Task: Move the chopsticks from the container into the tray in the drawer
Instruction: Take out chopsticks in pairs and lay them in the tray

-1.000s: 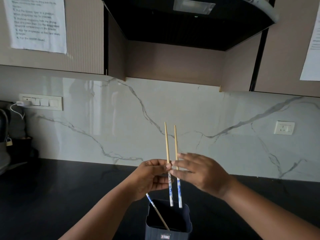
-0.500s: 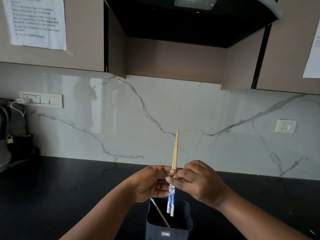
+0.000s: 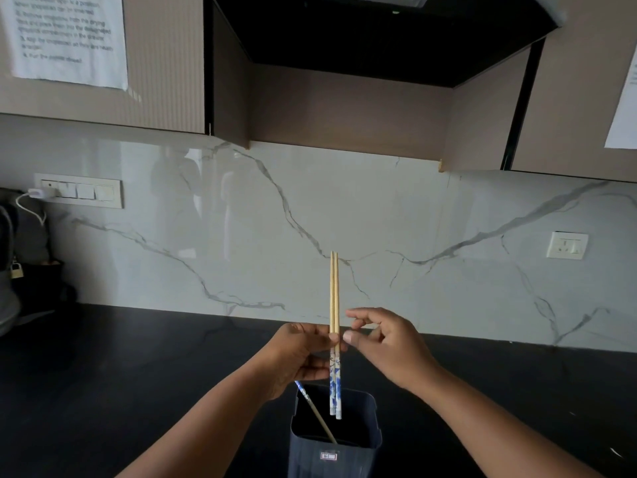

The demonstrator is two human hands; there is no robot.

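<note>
Two wooden chopsticks with blue-and-white patterned lower ends stand upright and side by side above a dark square container. My left hand pinches the pair at mid-length. Just to the right of them is my right hand, its fingers apart and off the sticks. One more chopstick leans slanted inside the container, its blue end poking up at the left rim. No drawer or tray is in view.
The container stands on a black countertop against a white marble backsplash. A dark bag and appliance sit at the far left below a switch panel. A black hood and beige cabinets hang overhead.
The two chopsticks, held apart a second ago, have been brought together into one pair in my left hand. My right hand has let go and moved slightly right.
</note>
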